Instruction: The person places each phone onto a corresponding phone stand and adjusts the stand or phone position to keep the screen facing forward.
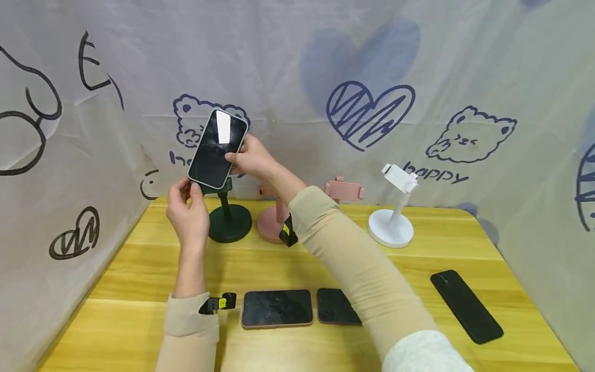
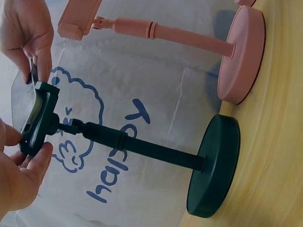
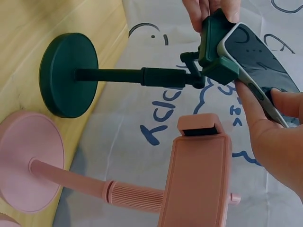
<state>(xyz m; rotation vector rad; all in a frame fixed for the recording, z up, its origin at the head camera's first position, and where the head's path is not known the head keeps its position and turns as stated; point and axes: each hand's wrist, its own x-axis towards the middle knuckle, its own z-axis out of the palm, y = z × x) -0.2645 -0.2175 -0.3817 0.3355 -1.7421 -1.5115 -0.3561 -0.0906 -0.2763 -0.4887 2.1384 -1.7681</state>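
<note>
A smartphone with a dark screen and pale edge leans tilted at the holder of a dark green phone stand. My right hand pinches the phone by its upper right side, thumb over the screen. At the lower left corner, my left hand holds the end of the green clamp between thumb and fingers. In the right wrist view, the phone's lower end sits against the clamp's jaws. The green stand's round base rests on the table, its pole upright.
Beside the green stand are two pink phone stands, one pink holder showing past the right arm. A white stand is farther right. On the wooden table lie a phone, a dark phone partly behind the sleeve, and a black phone.
</note>
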